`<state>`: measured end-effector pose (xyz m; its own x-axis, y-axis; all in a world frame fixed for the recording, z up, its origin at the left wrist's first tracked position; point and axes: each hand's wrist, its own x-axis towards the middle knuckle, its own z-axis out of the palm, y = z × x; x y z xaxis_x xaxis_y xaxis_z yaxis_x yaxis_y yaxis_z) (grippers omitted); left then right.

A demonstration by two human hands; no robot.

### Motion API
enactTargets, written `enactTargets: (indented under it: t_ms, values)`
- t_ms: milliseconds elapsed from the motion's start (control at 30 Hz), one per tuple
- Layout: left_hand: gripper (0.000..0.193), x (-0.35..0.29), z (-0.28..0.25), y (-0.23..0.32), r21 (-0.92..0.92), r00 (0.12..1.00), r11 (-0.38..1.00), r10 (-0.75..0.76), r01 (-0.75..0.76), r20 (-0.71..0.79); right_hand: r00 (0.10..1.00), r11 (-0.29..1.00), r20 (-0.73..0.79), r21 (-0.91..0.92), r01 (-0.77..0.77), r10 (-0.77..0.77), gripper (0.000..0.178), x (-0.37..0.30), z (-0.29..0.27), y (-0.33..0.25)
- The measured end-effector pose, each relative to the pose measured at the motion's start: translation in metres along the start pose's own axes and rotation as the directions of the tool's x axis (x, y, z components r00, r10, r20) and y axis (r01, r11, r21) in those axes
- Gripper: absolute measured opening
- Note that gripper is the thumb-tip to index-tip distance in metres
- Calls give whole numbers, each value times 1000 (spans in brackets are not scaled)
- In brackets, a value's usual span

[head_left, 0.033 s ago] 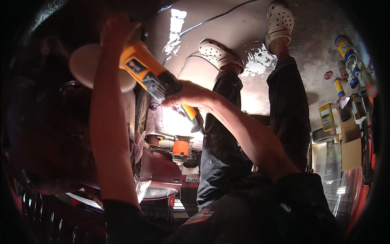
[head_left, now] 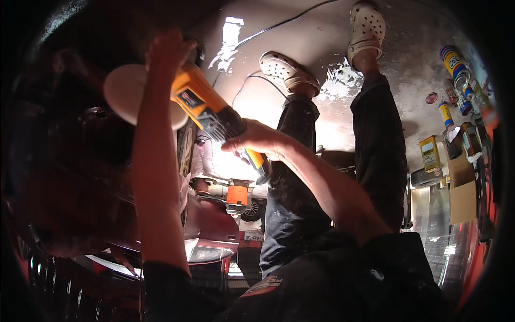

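A yellow and black power polisher (head_left: 206, 110) slants across the left half of the view, gripped in both my hands. My left hand (head_left: 170, 49) is closed at its front end, by the head; shadow hides part of those fingers. Round the rear grip, my right hand (head_left: 256, 138) is wrapped. A broad, pale round pad (head_left: 124, 91) sits on the polisher's head, partly covered by my left forearm. This pad is against or close to the dark, glossy car body (head_left: 70, 177); I cannot tell whether they touch.
A black cord (head_left: 279, 23) runs over the floor near my pale clogs (head_left: 284, 70). To the right stand several cans, a yellow tin (head_left: 429, 153) and a cardboard box (head_left: 462, 198). An orange object (head_left: 236, 198) and a dark red car (head_left: 212, 228) show at lower centre.
The polisher has shifted a little to the right and down, with both my hands still on it. My left forearm has moved right along with it.
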<state>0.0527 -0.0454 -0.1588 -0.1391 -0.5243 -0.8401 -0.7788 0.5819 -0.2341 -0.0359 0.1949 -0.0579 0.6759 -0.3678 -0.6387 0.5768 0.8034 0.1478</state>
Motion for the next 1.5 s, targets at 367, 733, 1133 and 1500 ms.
enactTargets:
  t_ms: [367,733,1133,1500]
  values:
    - [47,-63,102,34,-136,940,991,56,-11,337,947,893,98,317,-321,306,31,-41,-8,98]
    - [40,-111,208,17,-152,880,988,53,21,472,870,821,163,289,-493,465,33,-35,-22,156]
    - [40,-78,202,22,-130,914,992,49,4,402,875,797,179,363,-483,449,35,-16,-34,149]
    - [40,-120,218,20,-119,884,993,65,-11,462,845,762,209,366,-534,492,33,-37,-19,159]
